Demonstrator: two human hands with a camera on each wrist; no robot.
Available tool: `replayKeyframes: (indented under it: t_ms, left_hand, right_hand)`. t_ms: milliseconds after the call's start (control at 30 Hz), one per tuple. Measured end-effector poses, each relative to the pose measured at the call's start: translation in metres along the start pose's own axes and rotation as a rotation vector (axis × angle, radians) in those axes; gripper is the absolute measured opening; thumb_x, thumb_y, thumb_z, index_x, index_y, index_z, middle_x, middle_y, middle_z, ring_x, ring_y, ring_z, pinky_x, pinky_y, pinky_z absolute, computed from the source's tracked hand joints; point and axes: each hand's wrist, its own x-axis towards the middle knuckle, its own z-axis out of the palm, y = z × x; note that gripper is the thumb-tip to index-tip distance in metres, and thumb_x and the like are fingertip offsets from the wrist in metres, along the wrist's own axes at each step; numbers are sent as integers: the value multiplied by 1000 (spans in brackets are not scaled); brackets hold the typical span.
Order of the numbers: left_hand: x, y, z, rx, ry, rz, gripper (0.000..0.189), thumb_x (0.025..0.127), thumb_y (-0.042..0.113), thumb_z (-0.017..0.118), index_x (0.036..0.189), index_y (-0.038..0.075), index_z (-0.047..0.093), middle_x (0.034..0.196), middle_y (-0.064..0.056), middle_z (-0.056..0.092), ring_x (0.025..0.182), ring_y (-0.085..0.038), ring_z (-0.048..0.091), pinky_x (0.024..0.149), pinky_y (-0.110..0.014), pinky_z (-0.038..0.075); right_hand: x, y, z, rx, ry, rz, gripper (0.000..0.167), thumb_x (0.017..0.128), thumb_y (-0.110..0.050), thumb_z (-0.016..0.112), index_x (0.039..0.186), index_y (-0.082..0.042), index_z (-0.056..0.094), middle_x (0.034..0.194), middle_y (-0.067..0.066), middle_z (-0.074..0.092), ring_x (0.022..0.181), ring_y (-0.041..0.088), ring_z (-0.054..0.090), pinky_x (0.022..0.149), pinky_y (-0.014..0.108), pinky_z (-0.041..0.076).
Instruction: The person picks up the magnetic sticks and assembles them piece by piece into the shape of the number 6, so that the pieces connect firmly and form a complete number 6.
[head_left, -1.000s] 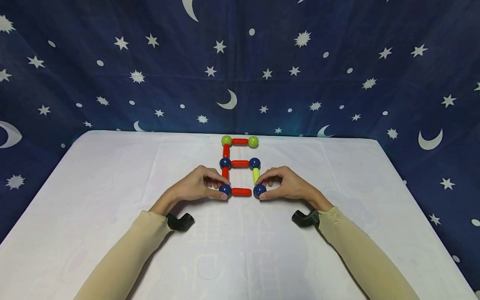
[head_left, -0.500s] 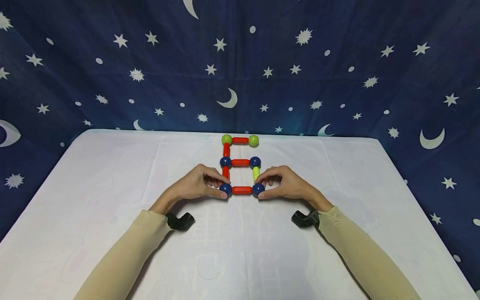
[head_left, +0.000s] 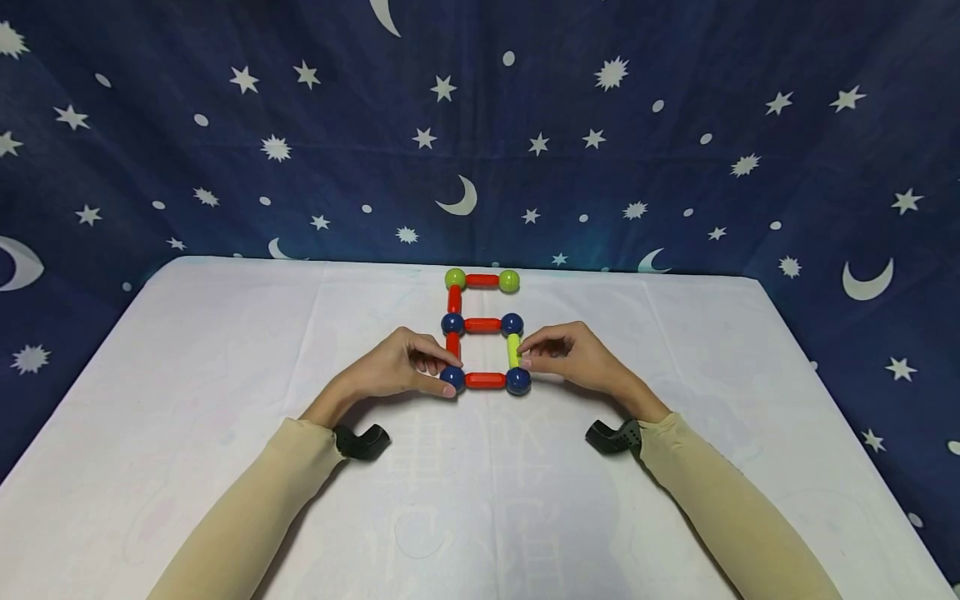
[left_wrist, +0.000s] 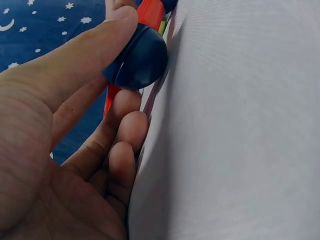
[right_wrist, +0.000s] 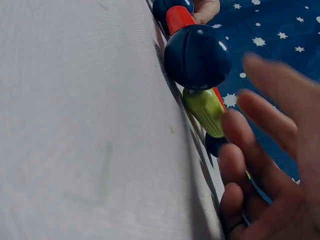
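Observation:
A flat figure of rods and balls lies on the table. My left hand [head_left: 397,367] pinches its near-left blue ball [left_wrist: 145,60] between thumb and fingers. From that ball a red rod [head_left: 485,381] runs across to the near-right blue ball [head_left: 518,381], touching it. My right hand [head_left: 577,358] is off this ball, its fingers loosely bent beside the yellow-green rod [head_left: 513,351]. In the right wrist view, a gap shows between the fingers and the near-right ball. The yellow-green rod joins that ball to the middle-right blue ball [head_left: 512,324].
At the far end, two green balls [head_left: 509,282] are linked by a red rod [head_left: 482,281]. The white-covered table [head_left: 225,358] ends at a dark blue curtain [head_left: 337,108] with stars and moons. A black curved piece [head_left: 363,442] sits at each wrist.
The near-right blue ball moved left, closing the small gap to the red rod. My right hand then let go of it and shifted up and slightly right. The left hand kept its hold.

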Motion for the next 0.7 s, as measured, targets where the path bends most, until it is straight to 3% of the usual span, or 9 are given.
replayKeyframes:
  t_ms: [133,267,433,700]
  left_hand:
    - [0,0,0,2,-1,-9,34,74,6,91,107,6,80,85,-7,67,81,-24,58,70,-26,47]
    - [0,0,0,2,0,-12,34,75,7,91,107,6,80,85,-6,68,81,-24,58,70,-26,47]
    - [0,-1,-1,3,5,-9,34,74,7,91,106,7,80,85,-7,68,81,-24,58,70,-26,47]
    - [0,1,-1,-13,-2,-15,34,75,6,90,107,6,80,85,-7,67,82,-24,58,71,-26,48]
  right_hand:
    - [3,0,-1,5,138,46,20,90,-11,78,108,-4,76,88,9,67,78,20,58,68,24,47]
    - [9,1,-1,-9,226,77,28,91,-14,78,116,-2,73,101,11,71,86,22,63,74,24,50]
    - [19,2,2,-54,237,96,39,93,-19,76,128,-4,69,120,8,70,96,22,64,82,27,50]
    - [26,3,9,-87,238,119,29,96,-19,73,123,-9,74,112,5,72,88,23,58,76,30,46]
